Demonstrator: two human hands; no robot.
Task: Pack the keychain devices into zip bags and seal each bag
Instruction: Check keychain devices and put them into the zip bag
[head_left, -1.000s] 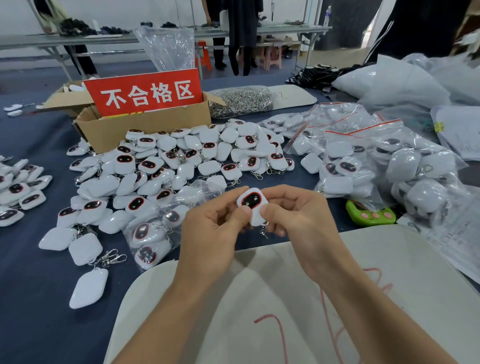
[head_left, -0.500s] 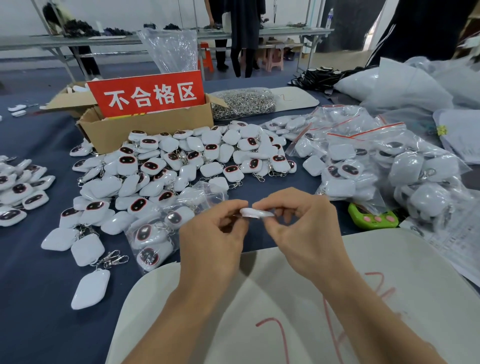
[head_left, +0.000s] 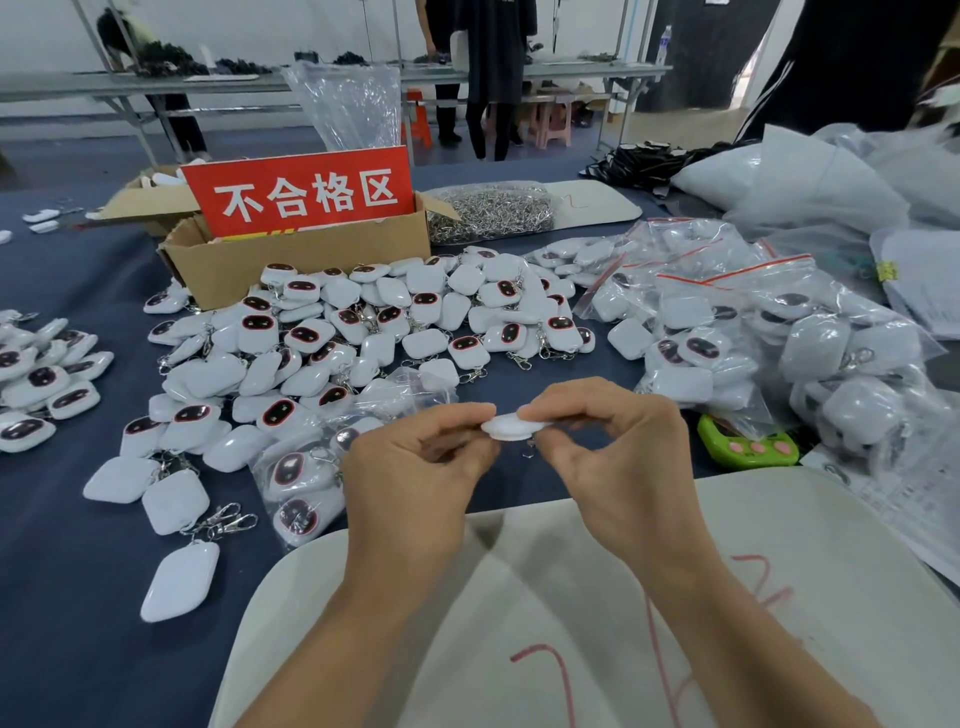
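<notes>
White board: nearest to me, under both forearms. Its far edge runs just below the hands, and it carries red pen strokes.
Open room: I see bare blue cloth left of the board and a narrow strip between the board edge and the pile.
Left hand: fingers curled, thumb and forefinger pinching the left end of the keychain device.
Right hand: curled likewise, pinching the right end.
Device location: in the air between both hands, above the board's far edge.
Device look: white, thin, edge-on to me. I cannot tell which face is up.
Device axis: lying flat, long axis left to right, hand to hand.
Beside: green gadget right of the right hand; part-filled zip bag left of the left hand.
Farther: loose device pile; filled zip bags to its right; cardboard box with red sign behind.
</notes>
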